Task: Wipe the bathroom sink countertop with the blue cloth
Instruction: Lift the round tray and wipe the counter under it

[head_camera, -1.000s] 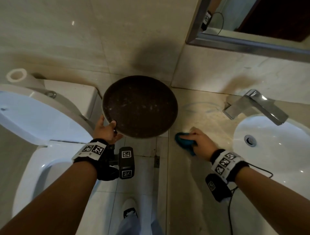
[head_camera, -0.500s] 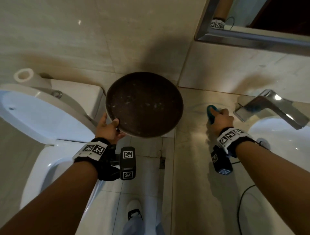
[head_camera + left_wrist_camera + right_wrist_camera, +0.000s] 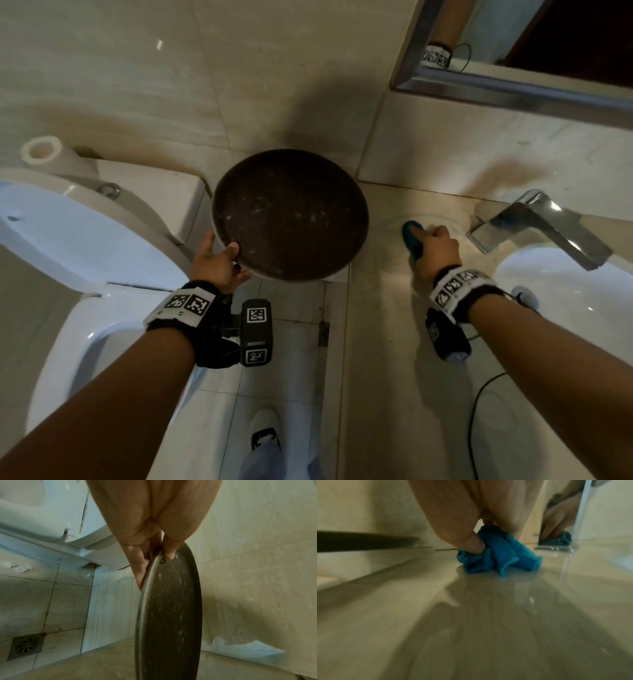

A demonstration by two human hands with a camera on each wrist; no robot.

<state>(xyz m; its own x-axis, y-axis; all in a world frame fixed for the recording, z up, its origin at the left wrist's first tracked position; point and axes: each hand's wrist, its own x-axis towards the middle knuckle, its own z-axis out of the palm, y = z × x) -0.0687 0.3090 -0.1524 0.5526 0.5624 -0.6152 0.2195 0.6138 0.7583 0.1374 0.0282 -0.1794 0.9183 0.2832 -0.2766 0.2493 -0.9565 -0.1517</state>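
Plainly, the blue cloth was the thing that mattered, and it lay bunched on the countertop near the back wall, just left of the tap. The right hand was closed around it, thumb and fingers dug into the folds, pressing it down on the stone. From the right wrist view the cloth looked soft, light and floppy, a towelling sort of fabric that folded over itself and would take any shape the hand gave it. It probably gripped best as it was held, gathered into a wad under the palm, since a loose corner would only drag and flap. The stone showed a wet sheen around the cloth, so I judged the surface slippery and the cloth likely damp.

The left hand gripped a dark round tray by its near rim, thumb on the upper face and fingers underneath, holding it off the counter over the gap beside the toilet. It looked stiff, flat and shallow, and held nothing but pale specks and smears on its face. Held at one edge only, it seemed apt to tip if the grip slackened.

The white basin sat at the right of the counter; its drain was partly hidden by the right wrist, and I could not tell whether any water stood in it.
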